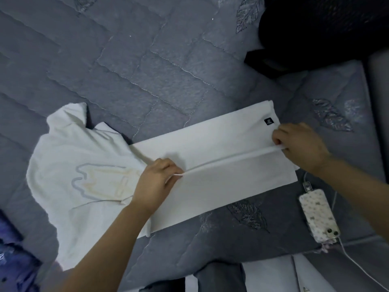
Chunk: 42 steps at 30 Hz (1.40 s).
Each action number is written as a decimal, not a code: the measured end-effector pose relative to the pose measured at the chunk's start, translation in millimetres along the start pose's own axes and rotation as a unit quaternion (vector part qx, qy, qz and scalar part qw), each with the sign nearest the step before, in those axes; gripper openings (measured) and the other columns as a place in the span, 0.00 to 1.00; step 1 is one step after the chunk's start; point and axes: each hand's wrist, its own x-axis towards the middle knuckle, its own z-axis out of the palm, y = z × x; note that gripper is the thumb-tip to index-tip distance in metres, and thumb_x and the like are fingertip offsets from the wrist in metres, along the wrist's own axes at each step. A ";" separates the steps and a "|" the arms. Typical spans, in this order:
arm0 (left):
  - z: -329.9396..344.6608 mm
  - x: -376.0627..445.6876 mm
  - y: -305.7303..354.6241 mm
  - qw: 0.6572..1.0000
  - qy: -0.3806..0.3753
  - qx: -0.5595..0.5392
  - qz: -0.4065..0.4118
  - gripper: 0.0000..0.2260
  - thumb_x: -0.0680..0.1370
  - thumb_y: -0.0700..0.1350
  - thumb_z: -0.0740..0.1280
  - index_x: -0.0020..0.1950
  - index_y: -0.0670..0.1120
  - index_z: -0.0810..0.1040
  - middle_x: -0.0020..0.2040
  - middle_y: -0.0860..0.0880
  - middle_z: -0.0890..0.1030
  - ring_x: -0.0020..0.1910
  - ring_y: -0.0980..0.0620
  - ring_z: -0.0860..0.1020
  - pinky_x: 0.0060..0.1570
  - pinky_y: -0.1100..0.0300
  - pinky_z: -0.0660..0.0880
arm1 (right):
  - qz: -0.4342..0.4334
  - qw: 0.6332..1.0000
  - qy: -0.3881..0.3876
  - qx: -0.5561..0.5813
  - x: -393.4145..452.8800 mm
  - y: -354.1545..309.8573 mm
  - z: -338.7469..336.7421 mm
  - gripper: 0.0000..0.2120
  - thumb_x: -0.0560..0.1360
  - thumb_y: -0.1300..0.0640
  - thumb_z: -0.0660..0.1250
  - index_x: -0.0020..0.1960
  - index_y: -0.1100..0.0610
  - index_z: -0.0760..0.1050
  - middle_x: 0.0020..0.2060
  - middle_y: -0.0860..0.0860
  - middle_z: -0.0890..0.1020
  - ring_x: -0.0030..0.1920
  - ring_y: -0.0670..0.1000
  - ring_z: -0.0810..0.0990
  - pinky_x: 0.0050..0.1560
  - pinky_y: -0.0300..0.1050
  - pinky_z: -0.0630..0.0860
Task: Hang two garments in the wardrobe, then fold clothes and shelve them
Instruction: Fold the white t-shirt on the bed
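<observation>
A white T-shirt (221,144) lies on the grey quilted bed (147,70), its body folded into a long strip with a small black label (268,121) near the hem. Its upper part (84,165), with a pale outline print, spreads out to the left. My left hand (155,182) pinches the folded edge in the middle of the shirt. My right hand (299,144) pinches the same edge at the hem end on the right. The fold line runs straight between both hands.
A phone (319,216) in a patterned case lies on the bed at the right, plugged into a white cable (357,268). Dark black fabric (315,32) sits at the top right. Blue patterned cloth (12,249) lies at the lower left. Grey and white clothes (231,277) lie at the bottom edge.
</observation>
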 end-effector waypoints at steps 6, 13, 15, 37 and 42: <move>26.9 -7.4 -1.0 0.997 -0.069 0.021 -0.038 0.07 0.76 0.37 0.70 0.51 0.44 0.85 0.48 0.45 0.82 0.48 0.41 0.79 0.47 0.49 0.76 | 0.096 0.987 -0.126 -0.038 -18.8 -8.7 32.2 0.14 0.66 0.73 0.65 0.48 0.59 0.77 0.48 0.56 0.77 0.51 0.59 0.76 0.54 0.50 0.65; 29.0 22.7 13.0 0.992 0.118 0.032 -0.007 0.14 0.73 0.34 0.68 0.55 0.47 0.83 0.60 0.46 0.79 0.59 0.42 0.76 0.55 0.50 0.70 | 0.149 0.989 -0.011 0.024 8.1 -61.6 24.2 0.10 0.70 0.64 0.64 0.50 0.64 0.78 0.55 0.60 0.77 0.57 0.62 0.74 0.56 0.55 0.73; 37.2 39.4 17.1 0.989 0.135 0.039 -0.042 0.16 0.78 0.37 0.65 0.66 0.46 0.77 0.69 0.43 0.73 0.69 0.42 0.69 0.65 0.48 0.66 | 0.071 0.991 0.051 0.100 33.2 -83.8 34.1 0.18 0.76 0.62 0.62 0.64 0.65 0.75 0.68 0.62 0.72 0.67 0.61 0.71 0.66 0.56 0.70; 54.3 62.6 -19.0 0.985 -0.089 -0.013 -0.146 0.28 0.82 0.55 0.57 0.80 0.53 0.50 0.80 0.49 0.41 0.79 0.51 0.40 0.73 0.48 0.35 | 0.269 0.963 0.028 0.020 69.7 -62.8 66.4 0.28 0.84 0.50 0.46 0.78 0.63 0.48 0.79 0.58 0.47 0.79 0.56 0.45 0.77 0.53 0.40; -42.9 23.0 -62.5 0.960 0.136 -0.192 -0.151 0.12 0.78 0.36 0.64 0.60 0.43 0.81 0.61 0.47 0.79 0.60 0.50 0.76 0.60 0.74 0.65 | 0.153 0.968 0.088 0.177 93.7 -176.3 56.9 0.15 0.80 0.61 0.61 0.65 0.64 0.74 0.67 0.60 0.74 0.67 0.61 0.70 0.69 0.49 0.66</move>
